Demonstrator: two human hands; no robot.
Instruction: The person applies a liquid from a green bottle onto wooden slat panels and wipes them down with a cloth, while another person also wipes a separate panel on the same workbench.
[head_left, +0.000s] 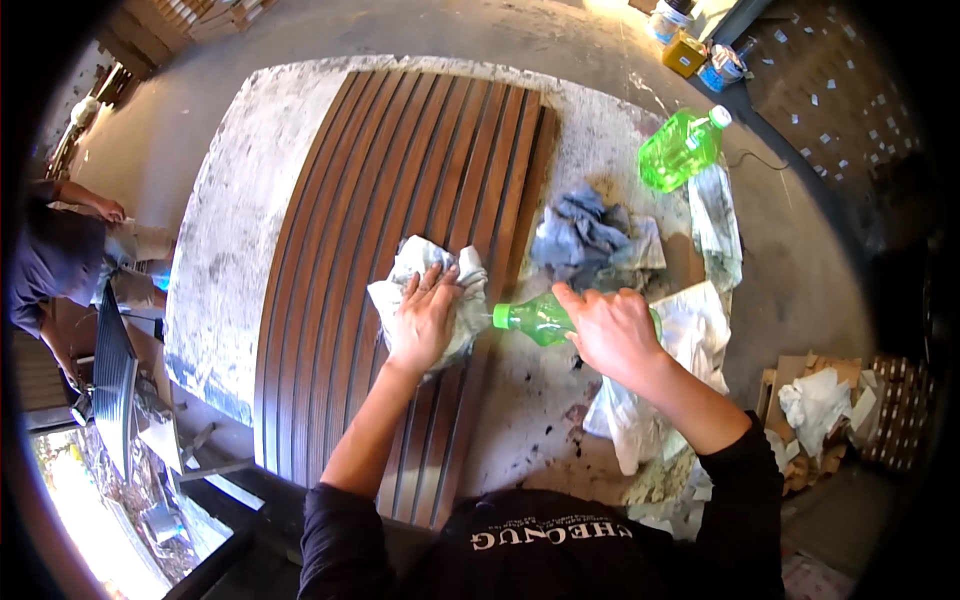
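Note:
My left hand (424,315) presses a bunched white rag (470,300) against a brown slatted panel (400,180), its fingers bent over the cloth. Just to the right, my right hand (618,330) grips a green plastic bottle (540,320) by its body. The bottle is tipped on its side, its light green cap toward the rag; whether liquid is coming out I cannot tell. A crumpled blue-grey rag (580,235) lies beyond my right hand. White cloth (700,325) is heaped under and beside my right forearm.
The panel lies on a worn pale table (225,260). At its far right corner stands a large clear jug of green liquid (682,150), with a hanging cloth (714,230) nearby. Another person (65,255) works at the left beside a dark ribbed panel (115,380). Cardboard boxes (790,400) are at the right.

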